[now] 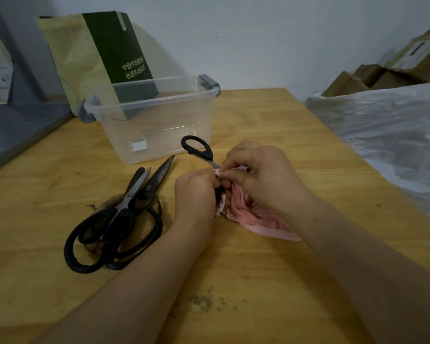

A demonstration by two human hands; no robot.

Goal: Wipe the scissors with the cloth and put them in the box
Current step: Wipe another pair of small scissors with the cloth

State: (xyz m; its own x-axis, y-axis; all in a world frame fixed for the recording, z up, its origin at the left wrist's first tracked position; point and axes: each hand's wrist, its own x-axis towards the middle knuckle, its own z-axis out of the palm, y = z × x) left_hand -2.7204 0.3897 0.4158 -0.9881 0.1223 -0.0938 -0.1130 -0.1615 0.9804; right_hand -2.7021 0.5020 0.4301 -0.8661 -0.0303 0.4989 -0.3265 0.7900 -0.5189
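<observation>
Forearms, two, bare: enter from the near edge, converging over the table.

Left hand [195,192]: fingers curled closed around the lower part of a small pair of scissors [201,151]; the blades are hidden inside the grip and the cloth.

Right hand [261,175]: fingers pinched closed on a pink cloth [256,218], pressing it against the scissors' shank just beyond the left hand. The rest of the cloth trails under the right wrist onto the table.

Small scissors: held between both hands, one black handle loop standing clear above them. Long axis slants up and away to the left of the hands, loop end toward the box [154,125]. Judged: wiping in progress, boxing not yet done.

Box: clear plastic, grey latches, lid off, directly beyond the hands and slightly left; apparently empty. The protruding loop shows against its near wall. Left hand is the nearer to it.

Two larger black-handled scissors [124,214]: lying overlapped, left of the left hand, tips toward the box. Presumably awaiting wiping.

Table [271,281]: yellow wood, scuffed dark patch near the forearms.

Room: pale wall beyond; green-and-tan carton [102,55] behind the box; plastic sheeting [382,125] and cardboard boxes to the far right.
</observation>
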